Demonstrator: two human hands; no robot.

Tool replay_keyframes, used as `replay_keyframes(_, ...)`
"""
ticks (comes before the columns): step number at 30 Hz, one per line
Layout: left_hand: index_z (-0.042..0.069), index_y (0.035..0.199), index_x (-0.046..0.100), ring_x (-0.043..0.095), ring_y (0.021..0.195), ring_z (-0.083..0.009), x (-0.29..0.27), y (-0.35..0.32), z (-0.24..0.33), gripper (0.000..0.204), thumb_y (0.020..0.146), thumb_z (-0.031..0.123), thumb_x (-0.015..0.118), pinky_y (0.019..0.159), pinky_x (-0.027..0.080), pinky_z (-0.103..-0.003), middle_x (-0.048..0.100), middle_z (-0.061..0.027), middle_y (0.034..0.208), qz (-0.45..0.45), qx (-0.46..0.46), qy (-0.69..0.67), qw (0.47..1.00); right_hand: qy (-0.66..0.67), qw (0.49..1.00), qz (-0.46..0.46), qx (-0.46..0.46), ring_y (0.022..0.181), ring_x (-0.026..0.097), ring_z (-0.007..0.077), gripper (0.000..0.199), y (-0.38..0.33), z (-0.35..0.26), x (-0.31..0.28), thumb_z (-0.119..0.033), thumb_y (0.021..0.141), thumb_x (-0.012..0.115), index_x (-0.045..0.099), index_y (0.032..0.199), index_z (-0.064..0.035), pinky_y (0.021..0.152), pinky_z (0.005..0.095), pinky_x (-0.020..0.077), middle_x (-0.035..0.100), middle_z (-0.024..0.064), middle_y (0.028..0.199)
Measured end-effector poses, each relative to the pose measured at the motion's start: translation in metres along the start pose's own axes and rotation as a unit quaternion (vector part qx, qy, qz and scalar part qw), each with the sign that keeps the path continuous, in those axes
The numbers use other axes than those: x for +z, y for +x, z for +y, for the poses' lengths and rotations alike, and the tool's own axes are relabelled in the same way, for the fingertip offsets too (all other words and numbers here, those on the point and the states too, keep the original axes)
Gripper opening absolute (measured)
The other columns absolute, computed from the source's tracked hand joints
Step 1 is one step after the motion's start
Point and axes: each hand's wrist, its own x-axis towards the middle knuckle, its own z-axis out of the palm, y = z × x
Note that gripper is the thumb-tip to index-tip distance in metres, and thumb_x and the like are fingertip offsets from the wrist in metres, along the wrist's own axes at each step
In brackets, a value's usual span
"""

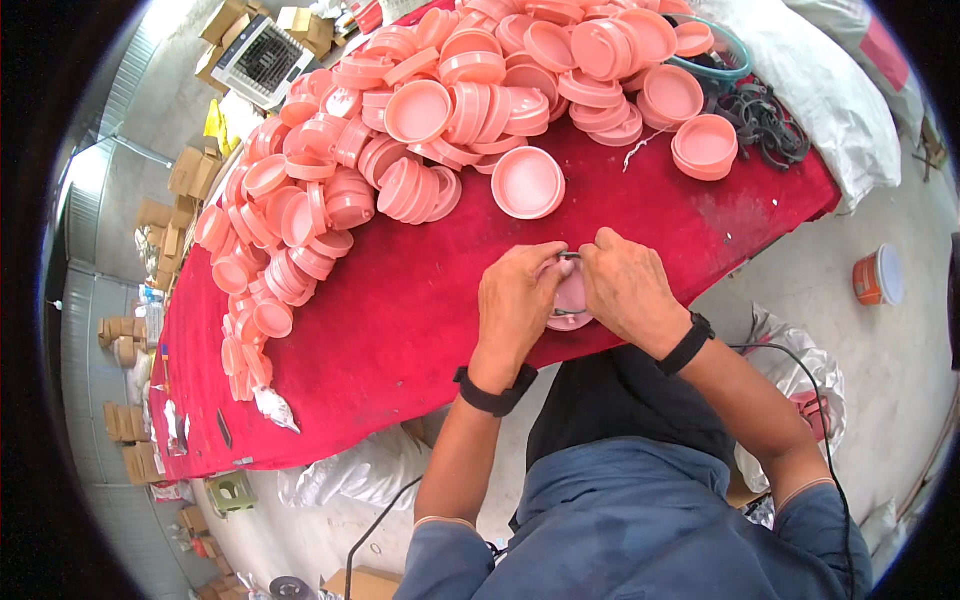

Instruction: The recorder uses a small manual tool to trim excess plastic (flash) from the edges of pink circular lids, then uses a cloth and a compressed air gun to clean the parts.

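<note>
At the near edge of the red-covered table, my left hand [515,302] and my right hand [632,292] meet over a pink round plastic lid [571,296]. Both hands are closed, thumbs and fingers pinching at the lid's far rim. A thin dark ring [570,255] shows between the fingertips there, and a dark line also runs along the near rim. My fingers hide much of the lid's sides. Just beyond my hands, a single pink lid [528,183] lies flat with its hollow side up.
A large heap of pink lids [420,112] covers the far and left table. At the far right are a tangle of black rings [768,125], a teal basket [738,62] and a white sack [825,95]. A dark cable [815,385] passes my right arm. A bucket [878,275] stands right.
</note>
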Motion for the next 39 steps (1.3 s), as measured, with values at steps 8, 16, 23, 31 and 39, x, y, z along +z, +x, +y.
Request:
replay_keyframes(8,0.004,0.113,0.083,0.079,0.096,-0.0360,-0.009,0.019,-0.008,0.024,0.091,0.012,0.079,0.085,0.062,-0.044,0.081,-0.0182,0.106,-0.058,0.104,0.084,0.989,0.024,1.000,-0.017,0.004,0.083,0.074,0.0400,0.014,0.002,0.005,0.002,-0.010,0.093,0.064,0.073,0.090,-0.0004,0.072,0.0510,0.0605,0.068,0.0210,0.093)
replay_keyframes(16,0.003,0.109,0.084,0.080,0.095,-0.0297,-0.004,0.020,-0.021,0.020,0.091,0.008,0.079,0.084,0.063,-0.039,0.081,-0.0175,0.105,-0.026,0.073,-0.001,0.997,0.069,0.994,0.063,-0.061,0.089,0.071,0.0374,0.014,-0.005,-0.002,-0.007,-0.009,0.091,0.066,0.075,0.100,-0.0021,0.074,0.0484,0.0606,0.068,0.0157,0.099)
replay_keyframes(23,0.003,0.111,0.084,0.080,0.096,-0.0309,-0.005,0.023,-0.025,0.022,0.092,0.013,0.080,0.086,0.063,-0.040,0.082,-0.0168,0.106,-0.027,0.084,-0.027,0.996,0.108,0.977,0.032,-0.181,0.099,0.065,0.0348,0.017,-0.016,-0.005,-0.006,-0.003,0.084,0.069,0.073,0.101,-0.0040,0.085,0.0451,0.0585,0.066,0.0127,0.102)
replay_keyframes(31,0.003,0.112,0.084,0.080,0.098,-0.0309,-0.006,0.022,-0.031,0.022,0.094,0.015,0.080,0.088,0.062,-0.039,0.082,-0.0176,0.107,-0.035,0.069,-0.073,0.994,0.235,0.944,-0.004,-0.230,0.090,0.062,0.0339,0.014,-0.010,0.008,-0.012,0.001,0.083,0.077,0.074,0.095,-0.0049,0.081,0.0450,0.0546,0.066,0.0112,0.097)
replay_keyframes(39,0.004,0.113,0.084,0.080,0.096,-0.0323,-0.005,0.019,-0.025,0.022,0.094,0.015,0.080,0.086,0.062,-0.040,0.081,-0.0192,0.107,-0.017,0.047,-0.017,0.999,0.149,0.967,0.021,-0.204,0.093,0.065,0.0341,0.012,-0.018,-0.006,-0.005,-0.008,0.087,0.076,0.076,0.099,-0.0047,0.084,0.0462,0.0568,0.067,0.0126,0.100)
